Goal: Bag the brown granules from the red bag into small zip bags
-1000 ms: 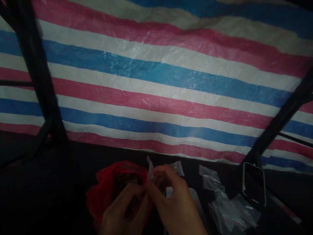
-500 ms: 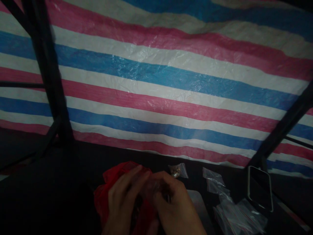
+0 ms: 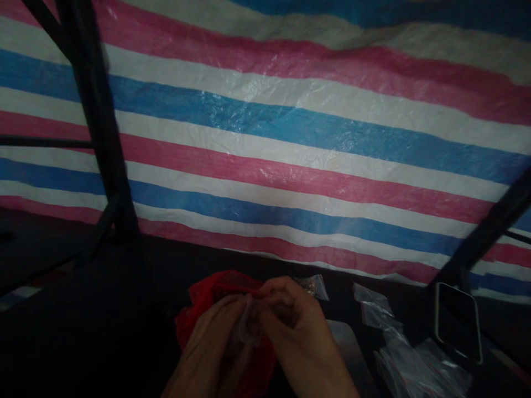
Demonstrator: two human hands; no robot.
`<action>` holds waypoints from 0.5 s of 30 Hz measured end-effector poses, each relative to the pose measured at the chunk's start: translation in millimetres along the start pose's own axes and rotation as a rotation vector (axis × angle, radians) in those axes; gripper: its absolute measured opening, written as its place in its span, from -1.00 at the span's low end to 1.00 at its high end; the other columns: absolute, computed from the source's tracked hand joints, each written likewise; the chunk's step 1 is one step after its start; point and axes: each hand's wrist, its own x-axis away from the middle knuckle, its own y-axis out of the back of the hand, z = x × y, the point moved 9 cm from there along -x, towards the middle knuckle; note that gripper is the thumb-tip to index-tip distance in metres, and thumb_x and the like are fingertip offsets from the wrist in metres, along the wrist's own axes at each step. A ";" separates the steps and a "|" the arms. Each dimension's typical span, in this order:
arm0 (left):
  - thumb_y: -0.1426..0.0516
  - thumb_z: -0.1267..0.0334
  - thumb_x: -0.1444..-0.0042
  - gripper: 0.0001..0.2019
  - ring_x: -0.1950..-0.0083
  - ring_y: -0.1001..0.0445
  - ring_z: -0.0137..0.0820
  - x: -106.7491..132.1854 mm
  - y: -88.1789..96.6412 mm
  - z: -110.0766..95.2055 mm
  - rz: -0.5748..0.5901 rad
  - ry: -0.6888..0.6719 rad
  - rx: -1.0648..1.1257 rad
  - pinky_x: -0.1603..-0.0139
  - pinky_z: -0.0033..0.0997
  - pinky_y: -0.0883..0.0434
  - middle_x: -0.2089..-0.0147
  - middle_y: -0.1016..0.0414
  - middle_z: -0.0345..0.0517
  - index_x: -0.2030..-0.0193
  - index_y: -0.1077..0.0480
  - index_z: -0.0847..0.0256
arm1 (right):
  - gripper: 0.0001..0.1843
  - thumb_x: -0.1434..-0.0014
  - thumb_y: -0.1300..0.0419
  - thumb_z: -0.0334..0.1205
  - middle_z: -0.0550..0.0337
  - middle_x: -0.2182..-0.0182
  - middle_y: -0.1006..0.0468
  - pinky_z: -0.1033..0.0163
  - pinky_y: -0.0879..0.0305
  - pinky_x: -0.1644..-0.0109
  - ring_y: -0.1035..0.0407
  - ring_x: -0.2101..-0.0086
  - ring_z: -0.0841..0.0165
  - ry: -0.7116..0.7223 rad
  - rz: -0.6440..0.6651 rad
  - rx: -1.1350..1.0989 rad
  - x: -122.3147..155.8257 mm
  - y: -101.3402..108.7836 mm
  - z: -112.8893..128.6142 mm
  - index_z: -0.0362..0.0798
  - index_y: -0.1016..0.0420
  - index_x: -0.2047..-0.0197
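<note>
Our left hand (image 3: 213, 337) and right hand (image 3: 305, 326) pinch a bag (image 3: 248, 326); two o'clock's filled bag (image 3: 317, 286) looks done, three o'clock's empties (image 3: 415, 365) don't.

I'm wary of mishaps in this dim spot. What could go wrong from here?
The small clear bag, held between the left hand and right hand, might slip and drop against the red bag. The loose clear bags near the phone might scatter if brushed.
</note>
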 end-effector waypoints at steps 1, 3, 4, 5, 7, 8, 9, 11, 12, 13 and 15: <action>-0.16 0.22 -0.29 -0.58 -0.11 -0.70 -0.17 -0.1 3.0 2.1 0.000 -0.010 -0.006 -0.08 -0.22 -0.66 -0.16 -0.69 -0.07 -0.28 -0.41 -0.04 | -0.83 -0.08 -0.29 -0.23 0.27 0.39 -0.61 0.35 -0.34 0.32 -0.51 0.36 0.37 0.003 0.011 0.015 -0.2 -2.5 0.3 0.00 -0.52 0.20; -0.13 0.21 -0.32 -0.60 -0.12 -0.69 -0.18 -1.1 10.3 2.4 -0.012 -0.052 -0.031 -0.09 -0.22 -0.66 -0.16 -0.68 -0.07 -0.28 -0.40 -0.04 | -0.87 -0.12 -0.27 -0.23 0.26 0.39 -0.60 0.34 -0.35 0.30 -0.50 0.34 0.37 0.004 0.044 0.082 -0.3 -7.7 -1.9 0.00 -0.53 0.22; -0.11 0.21 -0.33 -0.61 -0.13 -0.69 -0.19 -1.8 14.0 1.0 -0.022 -0.078 -0.049 -0.09 -0.22 -0.66 -0.16 -0.68 -0.07 -0.28 -0.40 -0.03 | -0.90 -0.14 -0.26 -0.22 0.26 0.39 -0.60 0.34 -0.34 0.31 -0.49 0.35 0.38 0.005 0.052 0.125 -0.4 -9.1 -4.3 -0.01 -0.53 0.24; -0.10 0.22 -0.34 -0.60 -0.14 -0.68 -0.19 -2.6 17.0 -0.6 -0.028 -0.099 -0.071 -0.11 -0.23 -0.65 -0.17 -0.68 -0.06 -0.29 -0.39 -0.01 | -0.91 -0.15 -0.26 -0.22 0.27 0.41 -0.58 0.35 -0.32 0.33 -0.48 0.37 0.39 0.006 0.055 0.168 -0.6 -10.1 -7.4 -0.01 -0.53 0.25; -0.11 0.21 -0.34 -0.59 -0.18 -0.66 -0.20 -3.6 20.5 -4.2 -0.028 -0.129 -0.108 -0.17 -0.25 -0.62 -0.20 -0.67 -0.04 -0.31 -0.39 0.03 | -0.94 -0.16 -0.27 -0.23 0.29 0.45 -0.56 0.36 -0.28 0.37 -0.44 0.42 0.41 0.010 0.058 0.229 -1.0 -12.1 -14.8 -0.01 -0.53 0.28; -0.13 0.21 -0.33 -0.57 -0.20 -0.66 -0.20 -3.5 20.7 -6.2 -0.021 -0.145 -0.121 -0.20 -0.26 -0.60 -0.22 -0.66 -0.04 -0.33 -0.38 0.04 | -0.95 -0.15 -0.28 -0.25 0.30 0.46 -0.56 0.36 -0.28 0.37 -0.44 0.42 0.41 0.015 0.063 0.243 -1.2 -13.5 -18.1 -0.01 -0.54 0.28; -0.14 0.19 -0.33 -0.55 -0.21 -0.65 -0.21 -2.9 20.0 -7.9 -0.011 -0.160 -0.130 -0.22 -0.28 -0.58 -0.24 -0.66 -0.04 -0.34 -0.37 0.05 | -0.96 -0.14 -0.28 -0.27 0.30 0.45 -0.56 0.37 -0.29 0.36 -0.44 0.42 0.41 0.022 0.072 0.247 -1.1 -15.5 -20.6 -0.02 -0.55 0.28; -0.15 0.17 -0.33 -0.52 -0.19 -0.66 -0.25 -0.9 18.4 -9.9 0.000 -0.185 -0.140 -0.20 -0.36 -0.58 -0.24 -0.66 -0.07 -0.37 -0.36 0.04 | -0.95 -0.15 -0.28 -0.28 0.28 0.44 -0.59 0.37 -0.32 0.35 -0.47 0.41 0.40 0.018 0.096 0.245 -0.2 -19.5 -23.6 -0.02 -0.57 0.28; -0.13 0.18 -0.34 -0.54 -0.16 -0.68 -0.26 0.0 18.2 -9.4 0.000 -0.186 -0.142 -0.16 -0.40 -0.59 -0.22 -0.68 -0.09 -0.36 -0.37 0.03 | -0.94 -0.17 -0.28 -0.27 0.27 0.43 -0.60 0.36 -0.34 0.34 -0.48 0.41 0.40 0.008 0.107 0.243 0.5 -20.8 -23.8 -0.02 -0.59 0.27; -0.09 0.19 -0.36 -0.57 -0.12 -0.70 -0.27 0.2 18.2 -7.4 0.004 -0.173 -0.133 -0.10 -0.42 -0.61 -0.19 -0.70 -0.10 -0.35 -0.40 0.01 | -0.92 -0.20 -0.26 -0.26 0.26 0.43 -0.61 0.35 -0.35 0.34 -0.49 0.41 0.39 -0.004 0.119 0.241 1.3 -21.7 -22.9 -0.03 -0.60 0.27; -0.03 0.14 -0.38 -0.61 0.01 -0.74 -0.27 -2.0 21.1 3.3 0.007 -0.070 -0.067 0.02 -0.42 -0.64 -0.04 -0.76 -0.12 -0.26 -0.50 -0.01 | -0.87 -0.24 -0.24 -0.23 0.23 0.42 -0.64 0.33 -0.39 0.31 -0.53 0.39 0.36 -0.025 0.156 0.234 2.1 -23.1 -19.1 -0.03 -0.63 0.26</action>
